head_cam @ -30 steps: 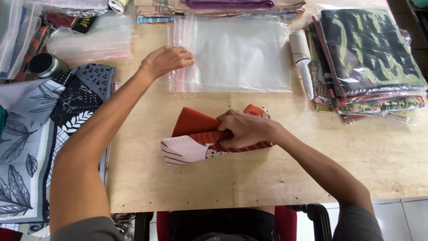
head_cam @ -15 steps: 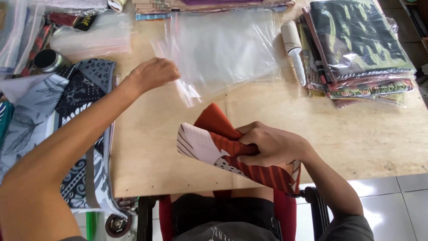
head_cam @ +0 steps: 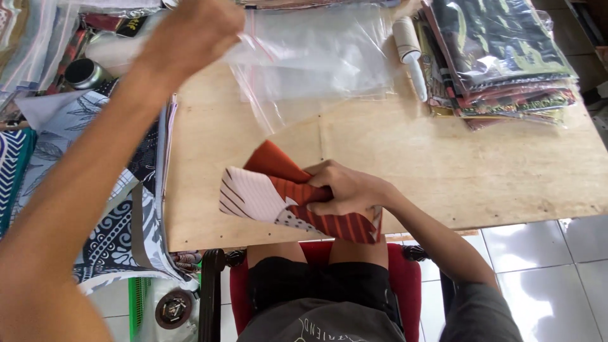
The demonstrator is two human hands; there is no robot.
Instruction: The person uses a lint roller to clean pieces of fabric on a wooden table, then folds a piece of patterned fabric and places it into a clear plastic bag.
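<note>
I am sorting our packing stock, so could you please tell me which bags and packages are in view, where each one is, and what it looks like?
Clear zip bag: lifted off the table top by the left hand, flat, see-through, red seal strip.
Stack of bagged cloths: far right of the table, flat clear packs, dark green, red and yellow prints.
Clear bags: far left edge, blurred.

Left hand (head_cam: 193, 35): raised at upper left of frame, fingers pinched, forearm running diagonally.
Right hand (head_cam: 347, 190): centre frame, fingers curled closed.
</note>
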